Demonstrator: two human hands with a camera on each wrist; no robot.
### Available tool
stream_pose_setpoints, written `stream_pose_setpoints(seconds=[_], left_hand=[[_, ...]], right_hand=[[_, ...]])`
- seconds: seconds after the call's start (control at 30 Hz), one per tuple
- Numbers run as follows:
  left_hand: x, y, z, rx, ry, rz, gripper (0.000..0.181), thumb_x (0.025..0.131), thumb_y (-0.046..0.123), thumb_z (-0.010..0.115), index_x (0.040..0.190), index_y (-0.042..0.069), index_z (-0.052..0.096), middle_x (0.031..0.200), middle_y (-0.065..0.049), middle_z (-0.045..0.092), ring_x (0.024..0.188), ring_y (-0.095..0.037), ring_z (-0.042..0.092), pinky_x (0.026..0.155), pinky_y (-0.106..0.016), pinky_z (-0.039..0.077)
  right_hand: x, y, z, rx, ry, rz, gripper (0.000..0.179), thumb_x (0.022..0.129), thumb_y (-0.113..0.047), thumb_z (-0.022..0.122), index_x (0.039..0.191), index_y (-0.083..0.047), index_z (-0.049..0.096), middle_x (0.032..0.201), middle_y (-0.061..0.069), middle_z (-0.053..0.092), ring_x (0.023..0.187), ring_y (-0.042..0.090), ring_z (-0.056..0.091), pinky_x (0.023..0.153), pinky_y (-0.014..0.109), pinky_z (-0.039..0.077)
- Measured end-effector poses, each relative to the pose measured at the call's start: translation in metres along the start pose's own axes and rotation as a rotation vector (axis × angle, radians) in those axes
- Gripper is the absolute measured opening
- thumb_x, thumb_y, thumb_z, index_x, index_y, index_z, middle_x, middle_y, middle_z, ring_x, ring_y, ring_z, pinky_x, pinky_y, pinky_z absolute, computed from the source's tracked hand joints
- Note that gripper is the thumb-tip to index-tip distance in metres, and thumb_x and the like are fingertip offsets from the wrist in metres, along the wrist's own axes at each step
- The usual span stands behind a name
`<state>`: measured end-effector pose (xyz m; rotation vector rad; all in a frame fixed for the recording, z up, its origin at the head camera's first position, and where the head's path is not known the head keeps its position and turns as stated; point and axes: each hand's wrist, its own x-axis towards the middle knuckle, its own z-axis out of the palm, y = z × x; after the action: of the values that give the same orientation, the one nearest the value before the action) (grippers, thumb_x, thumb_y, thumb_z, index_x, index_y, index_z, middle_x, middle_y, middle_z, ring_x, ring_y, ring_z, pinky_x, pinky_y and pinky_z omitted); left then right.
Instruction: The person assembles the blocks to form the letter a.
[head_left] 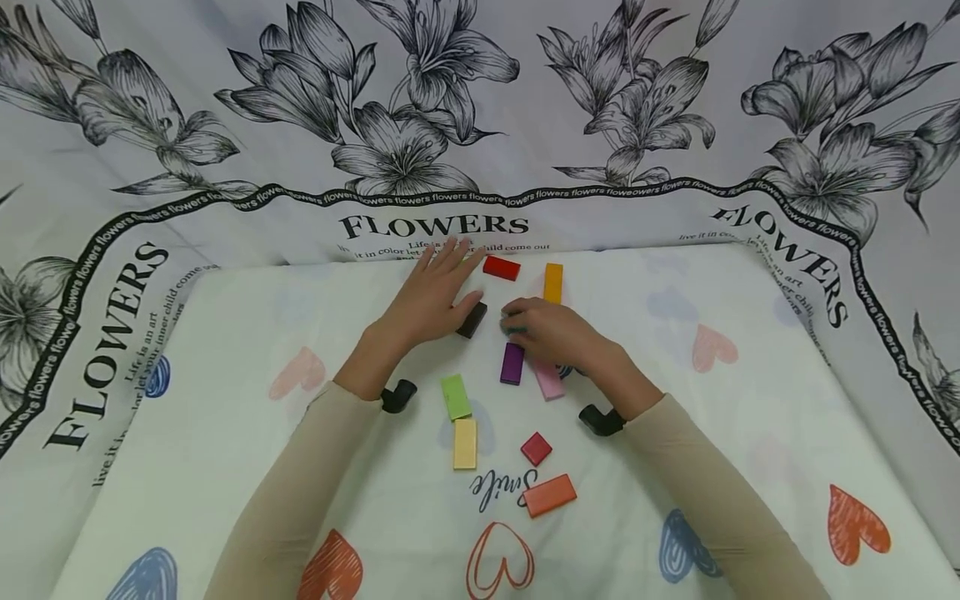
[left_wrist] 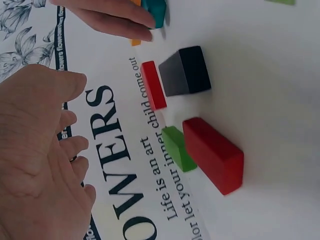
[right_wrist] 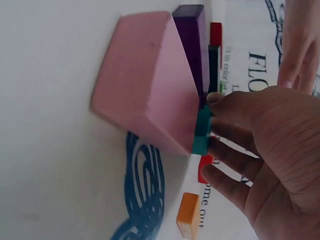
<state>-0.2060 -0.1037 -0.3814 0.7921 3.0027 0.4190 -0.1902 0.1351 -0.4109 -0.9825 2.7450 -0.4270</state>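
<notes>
A: Starting from the left, what did the left hand hold?

B: Nothing; its fingers lay loosely spread over the far edge of the heart-print cloth. The left wrist view showed a green block and a dark red block near it, hidden from the head camera.

A: Did its thumb touch the black block?

B: From above they seemed to meet, but the left wrist view showed a gap. Nearer the front, a lime block and a pale yellow block lay end to end, apparently touching.

A: And further right?

B: The right hand pinched the teal block between thumb and fingers, just beyond the purple block. I'd guess a fingertip hold suited so small a piece with neighbours so close.

A: What flanked it?

B: The pink block lay slantwise beside the purple one, partly under that hand; the orange block lay beyond.
</notes>
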Motion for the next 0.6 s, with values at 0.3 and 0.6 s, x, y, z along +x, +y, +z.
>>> stream_pose_setpoints(seconds=[0.3,0.6], left_hand=[[0.018,0.010,0.013,-0.043,-0.045,0.014,0.066,0.110,0.036,0.051,0.169,0.017,0.028,0.178,-0.011,0.023,0.168,-0.031,0.011,0.138,-0.053,0.008],[0.040,0.013,0.014,0.002,-0.092,-0.008,0.060,0.110,0.022,0.051,0.167,0.020,0.033,0.175,-0.007,0.033,0.166,-0.028,0.022,0.138,-0.052,0.007]], right_hand=[[-0.011,0.004,0.008,0.044,-0.011,0.051,0.031,0.101,-0.011,0.070,0.131,-0.014,0.076,0.145,0.009,0.066,0.135,0.027,0.063,0.115,0.043,0.054],[-0.014,0.015,0.005,0.115,0.038,0.101,0.031,0.100,-0.014,0.073,0.131,-0.011,0.075,0.130,0.008,0.070,0.117,0.024,0.067,0.106,0.040,0.060]])
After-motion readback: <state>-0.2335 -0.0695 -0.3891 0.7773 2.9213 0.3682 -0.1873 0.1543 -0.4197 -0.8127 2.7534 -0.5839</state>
